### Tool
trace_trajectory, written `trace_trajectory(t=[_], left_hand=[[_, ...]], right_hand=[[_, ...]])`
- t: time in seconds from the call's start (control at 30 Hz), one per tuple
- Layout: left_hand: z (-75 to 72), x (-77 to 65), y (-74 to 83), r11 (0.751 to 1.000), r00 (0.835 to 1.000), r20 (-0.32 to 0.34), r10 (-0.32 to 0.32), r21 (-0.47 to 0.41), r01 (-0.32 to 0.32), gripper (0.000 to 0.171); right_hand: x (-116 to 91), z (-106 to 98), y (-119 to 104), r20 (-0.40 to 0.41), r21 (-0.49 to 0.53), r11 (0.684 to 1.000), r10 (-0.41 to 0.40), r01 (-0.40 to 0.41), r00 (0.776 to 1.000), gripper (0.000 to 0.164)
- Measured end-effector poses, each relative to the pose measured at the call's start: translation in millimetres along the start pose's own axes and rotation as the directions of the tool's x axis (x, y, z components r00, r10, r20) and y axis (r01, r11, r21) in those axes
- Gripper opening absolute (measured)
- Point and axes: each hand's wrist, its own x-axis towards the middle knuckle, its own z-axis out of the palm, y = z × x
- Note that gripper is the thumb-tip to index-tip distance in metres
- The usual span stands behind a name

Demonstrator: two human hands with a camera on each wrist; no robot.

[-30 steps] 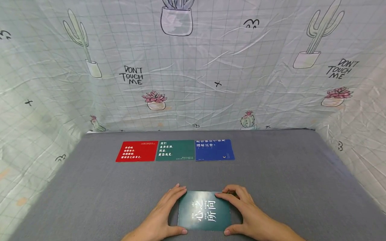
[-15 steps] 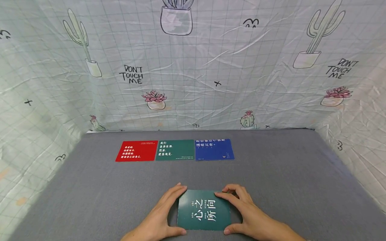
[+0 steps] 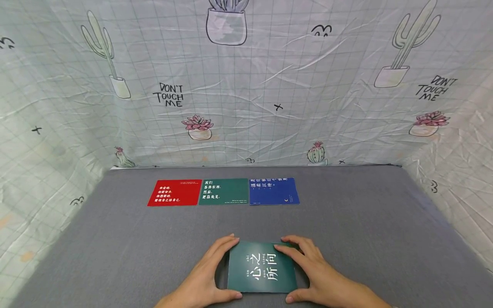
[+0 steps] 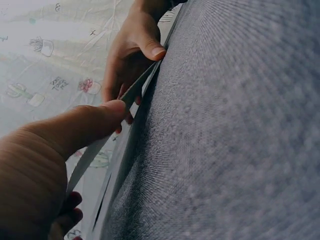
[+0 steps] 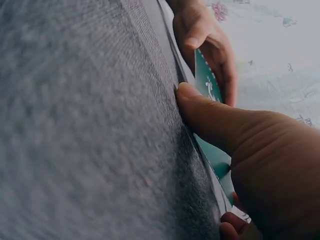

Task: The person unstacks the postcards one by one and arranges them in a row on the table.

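A dark green card [image 3: 256, 278] with white Chinese characters is near the front edge of the table, between my two hands. My left hand [image 3: 204, 273] holds its left side, thumb at the near edge and fingers at the far edge. On the other side my right hand [image 3: 321, 269] grips the card, its thumb low at the near edge and the index finger lying over the far right corner. In the left wrist view the card [image 4: 89, 157] is seen edge-on and tilted, its left side raised off the cloth. The fingertips beneath it are partly hidden.
Farther back, a red card [image 3: 175, 192], a green card [image 3: 224, 191] and a blue card [image 3: 274, 191] lie side by side in a row. Grey cloth [image 3: 346, 222] covers the table. A cactus-print curtain [image 3: 246, 85] encloses the back and sides.
The green card and my left thumb have shifted slightly to the right, and more of the card's right side shows. My right hand has barely moved; the row of cards stays put.
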Motion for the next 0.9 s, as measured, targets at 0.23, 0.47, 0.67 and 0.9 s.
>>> trace_trajectory(t=[0.23,0.47,0.67,0.9], left_hand=[[-3.6,1.0,9.7,1.000,1.000,-0.007,-0.011,0.006,0.011,0.097],[-6.7,13.2,20.3,0.991,0.998,-0.058,0.036,0.131,-0.029,0.101],[-8.6,32.4,27.1,0.965,0.988,-0.087,0.125,0.241,-0.100,0.102],[-11.8,54.2,35.1,0.948,0.988,-0.066,0.143,0.295,-0.117,0.098]], right_hand=[[3,-10,-2,0.002,-0.095,0.994,-0.058,0.058,0.998,0.083],[9,-33,2,-0.047,-0.147,0.982,-0.127,0.119,0.991,0.078],[10,-49,11,-0.085,-0.144,0.983,-0.130,0.117,0.988,0.079],[11,-59,23,-0.095,-0.140,0.986,-0.100,0.086,0.990,0.080]])
